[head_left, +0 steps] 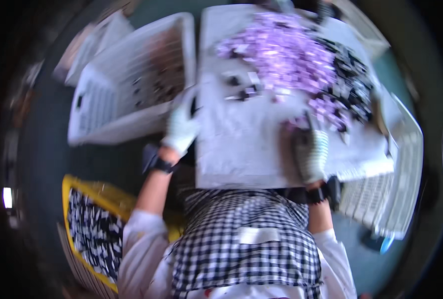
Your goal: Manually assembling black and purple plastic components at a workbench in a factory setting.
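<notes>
My left hand, in a white glove, is at the table's left edge beside the white plastic crate. Its fingers point away from me and are smeared by motion. Over the tabletop, close to the near edge, is my right hand in a striped white glove, also blurred. Just beyond it lies a small cluster of purple pieces. Farther back a large heap of shiny purple pieces covers the white table. Black and silver pieces are piled to its right. Whether either hand holds a piece cannot be seen.
A few dark pieces lie left of the heap. A yellow crate full of black and white pieces stands at lower left. Another white crate is against the table's right side. At the far edge a dark-gloved hand shows.
</notes>
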`<state>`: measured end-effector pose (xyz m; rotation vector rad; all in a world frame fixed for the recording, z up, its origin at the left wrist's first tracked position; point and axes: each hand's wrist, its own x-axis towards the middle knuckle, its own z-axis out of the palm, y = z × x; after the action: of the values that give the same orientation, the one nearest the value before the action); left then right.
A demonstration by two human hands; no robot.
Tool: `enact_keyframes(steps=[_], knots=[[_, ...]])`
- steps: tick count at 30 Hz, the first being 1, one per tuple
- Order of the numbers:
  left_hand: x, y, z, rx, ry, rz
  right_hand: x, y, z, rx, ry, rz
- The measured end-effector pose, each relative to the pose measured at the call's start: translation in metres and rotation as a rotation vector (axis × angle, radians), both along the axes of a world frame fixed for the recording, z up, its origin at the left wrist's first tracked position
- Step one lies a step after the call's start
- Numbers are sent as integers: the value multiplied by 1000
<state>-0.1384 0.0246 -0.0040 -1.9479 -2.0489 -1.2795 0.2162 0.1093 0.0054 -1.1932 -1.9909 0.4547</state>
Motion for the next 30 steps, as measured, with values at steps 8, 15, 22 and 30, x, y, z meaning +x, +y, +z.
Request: enact_keyframes(steps=[8, 15, 22, 30], knots=[[34, 8, -2, -283, 299, 125, 133, 46, 12, 406, -49, -516], [68, 124, -21, -127, 137, -96, 322, 106, -11, -395, 601, -719], [56, 143, -24, 187, 81, -174, 248, 130, 20, -521, 901, -419], [-19, 169, -17, -2, -94, 268, 213, 91, -12, -300, 947, -521]])
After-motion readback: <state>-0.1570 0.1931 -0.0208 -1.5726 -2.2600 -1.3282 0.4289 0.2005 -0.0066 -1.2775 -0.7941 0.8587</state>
